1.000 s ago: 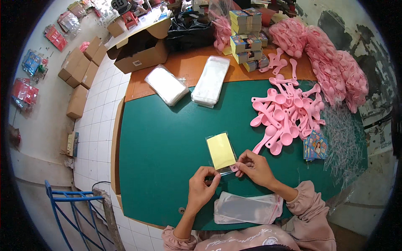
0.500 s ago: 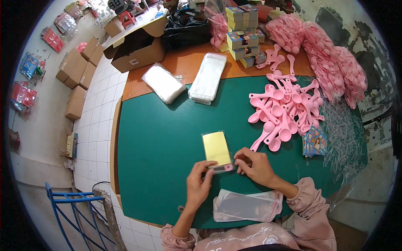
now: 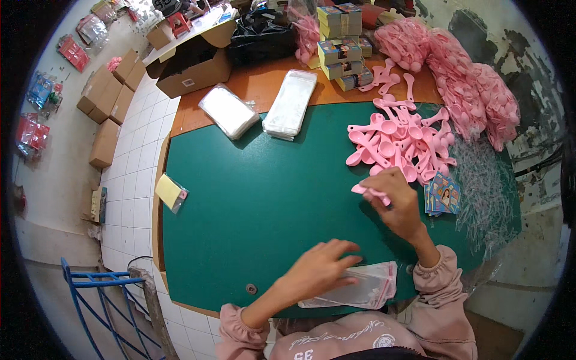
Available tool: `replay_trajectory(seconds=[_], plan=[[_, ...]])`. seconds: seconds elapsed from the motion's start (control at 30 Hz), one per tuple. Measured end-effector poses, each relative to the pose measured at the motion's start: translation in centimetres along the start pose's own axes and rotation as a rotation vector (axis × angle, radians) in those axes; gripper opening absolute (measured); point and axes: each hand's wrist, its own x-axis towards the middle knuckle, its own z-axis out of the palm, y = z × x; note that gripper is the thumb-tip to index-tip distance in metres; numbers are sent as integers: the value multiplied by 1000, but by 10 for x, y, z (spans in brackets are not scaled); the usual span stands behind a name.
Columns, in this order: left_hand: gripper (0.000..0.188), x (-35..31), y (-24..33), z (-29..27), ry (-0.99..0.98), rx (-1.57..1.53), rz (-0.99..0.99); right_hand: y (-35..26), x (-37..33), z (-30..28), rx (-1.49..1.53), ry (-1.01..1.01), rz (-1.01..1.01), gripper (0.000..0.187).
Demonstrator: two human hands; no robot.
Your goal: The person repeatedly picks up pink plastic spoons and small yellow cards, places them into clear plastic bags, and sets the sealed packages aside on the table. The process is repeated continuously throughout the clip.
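Observation:
My right hand (image 3: 401, 204) is closed on a pink measuring spoon (image 3: 371, 193), just in front of a heap of similar pink spoons (image 3: 408, 135). Fingers apart, my left hand (image 3: 323, 270) hovers over or touches the clear plastic bags (image 3: 367, 289) near the table's front edge; contact is hard to tell. At the table's left edge is a clear packet with a yellow card (image 3: 167, 191) and a bit of pink in it, overlapping the rim; whether it rests there or is in the air, I cannot tell. Small printed cards (image 3: 443, 195) lie right of my right hand.
Two stacks of clear bags (image 3: 228, 112) (image 3: 290, 105) lie toward the back of the green table (image 3: 240, 198). Behind stand bundled card stacks (image 3: 341, 51), an open carton (image 3: 195, 72) and bagged pink spoons (image 3: 456, 78). Clear plastic scraps (image 3: 486, 192) cover the right edge.
The packet with the yellow card has left both hands and is now far left. My right hand has moved up right and taken a spoon; my left hand has shifted right and down to the bags.

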Motion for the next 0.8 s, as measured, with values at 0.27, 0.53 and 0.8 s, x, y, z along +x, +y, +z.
replay_trajectory(seconds=[0.27, 0.53, 0.8], plan=[[21, 11, -5, 30, -169, -67, -39, 1, -4, -25, 463, 233, 260, 24], [20, 10, -1, 15, -163, -229, -57, -13, -15, -48, 533, 279, 471, 17], [30, 8, 13, 26, -31, 13, -66, -23, -51, -66, 478, 229, 486, 19]])
